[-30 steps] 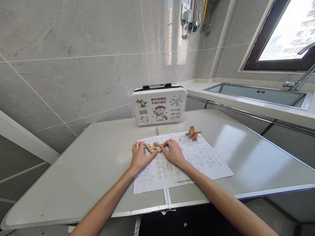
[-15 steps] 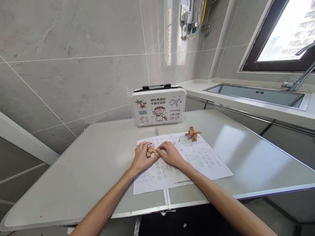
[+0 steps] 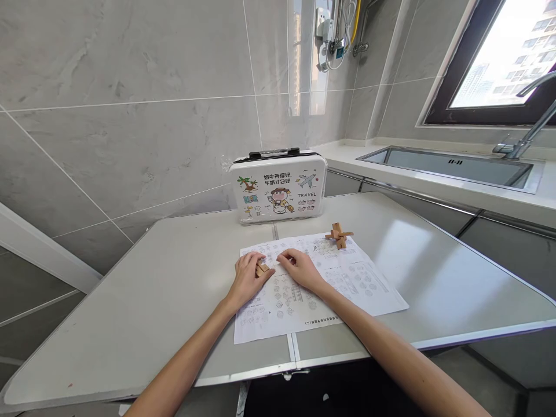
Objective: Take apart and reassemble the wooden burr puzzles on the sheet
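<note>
Small light-brown wooden puzzle pieces [image 3: 262, 269] are fitted against each other in my left hand [image 3: 248, 279]. Its fingers and thumb wrap round them, hiding part of their shape, just above the left half of a printed instruction sheet [image 3: 351, 304]. To the right, apart from the pieces, my right hand [image 3: 302, 270] rests over the same sheet with fingers curled and thumb and fingertips close together. Whether anything small is between those fingertips cannot be made out. An interlocked wooden burr puzzle [image 3: 339, 236] sits at the sheet's far right edge.
A white cartoon-printed case [image 3: 280, 188] with a black handle stands at the back of the folding table [image 3: 174, 278]. Behind it is a grey tiled wall. A counter with a sink [image 3: 452, 165] and a tap [image 3: 527, 139] lies to the right, below a window.
My hands have come apart. The left hand has drawn slightly left with the wooden pieces, and the right hand no longer touches them. The view has shifted a little.
</note>
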`<move>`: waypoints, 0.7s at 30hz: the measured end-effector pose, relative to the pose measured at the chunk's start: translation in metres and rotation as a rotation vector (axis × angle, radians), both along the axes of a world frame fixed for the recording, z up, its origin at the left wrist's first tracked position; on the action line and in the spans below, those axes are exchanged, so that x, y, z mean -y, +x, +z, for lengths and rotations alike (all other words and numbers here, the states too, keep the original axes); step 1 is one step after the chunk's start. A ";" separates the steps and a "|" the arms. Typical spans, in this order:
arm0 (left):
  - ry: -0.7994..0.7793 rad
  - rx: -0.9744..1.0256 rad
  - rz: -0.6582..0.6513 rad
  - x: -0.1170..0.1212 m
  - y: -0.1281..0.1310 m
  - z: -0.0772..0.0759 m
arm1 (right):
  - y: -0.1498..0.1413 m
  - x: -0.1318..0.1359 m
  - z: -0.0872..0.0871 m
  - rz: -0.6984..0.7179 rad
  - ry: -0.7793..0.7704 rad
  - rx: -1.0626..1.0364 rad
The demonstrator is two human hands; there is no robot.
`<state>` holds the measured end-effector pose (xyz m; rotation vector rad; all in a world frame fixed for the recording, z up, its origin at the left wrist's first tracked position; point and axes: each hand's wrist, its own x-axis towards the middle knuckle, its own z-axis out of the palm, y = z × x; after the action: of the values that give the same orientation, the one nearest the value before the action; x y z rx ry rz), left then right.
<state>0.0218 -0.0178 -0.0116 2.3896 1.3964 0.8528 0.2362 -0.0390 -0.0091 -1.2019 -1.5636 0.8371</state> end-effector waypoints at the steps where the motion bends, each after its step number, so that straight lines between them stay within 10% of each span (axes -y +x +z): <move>1: 0.011 -0.012 0.008 -0.001 -0.001 -0.001 | 0.001 -0.001 0.001 -0.010 -0.040 -0.064; 13: 0.114 -0.043 0.031 0.002 0.000 0.001 | 0.023 -0.016 0.007 -0.156 -0.307 -1.022; 21: 0.113 0.020 0.012 0.012 0.008 0.015 | 0.055 -0.035 -0.009 -0.284 -0.251 -1.212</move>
<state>0.0296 -0.0294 0.0030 2.4502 1.3917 0.9805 0.2909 -0.0038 -0.0183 -0.7548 -0.3054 1.2445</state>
